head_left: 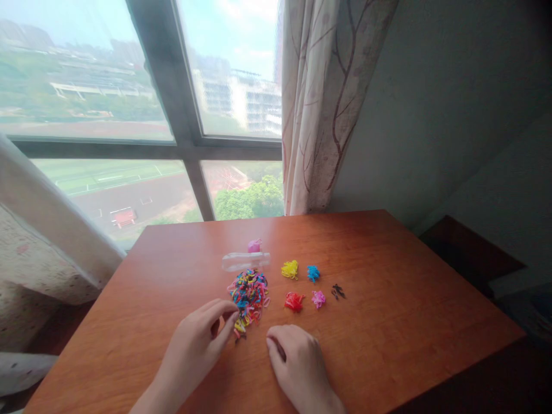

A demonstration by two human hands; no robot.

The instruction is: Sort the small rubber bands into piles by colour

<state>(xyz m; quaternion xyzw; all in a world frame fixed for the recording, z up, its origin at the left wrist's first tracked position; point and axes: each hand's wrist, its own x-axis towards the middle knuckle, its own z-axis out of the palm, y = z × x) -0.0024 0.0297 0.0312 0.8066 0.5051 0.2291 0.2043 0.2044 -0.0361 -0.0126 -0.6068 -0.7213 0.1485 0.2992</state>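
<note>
A mixed pile of small coloured rubber bands (249,293) lies on the wooden table (388,322). My left hand (196,345) rests at the pile's near left edge, its fingers curled and the tips touching the bands. My right hand (297,365) lies on the table just right of the pile, fingers curled under; whether it holds anything is hidden. Small sorted heaps sit to the right: yellow (290,269), blue (313,273), red (294,301), pink (318,298) and a few black bands (338,291).
A clear plastic bottle (245,261) lies on its side behind the pile, with a pink cap (254,246) beside it. A window and a patterned curtain (319,109) stand behind the table. A dark piece of furniture (470,253) sits at the right.
</note>
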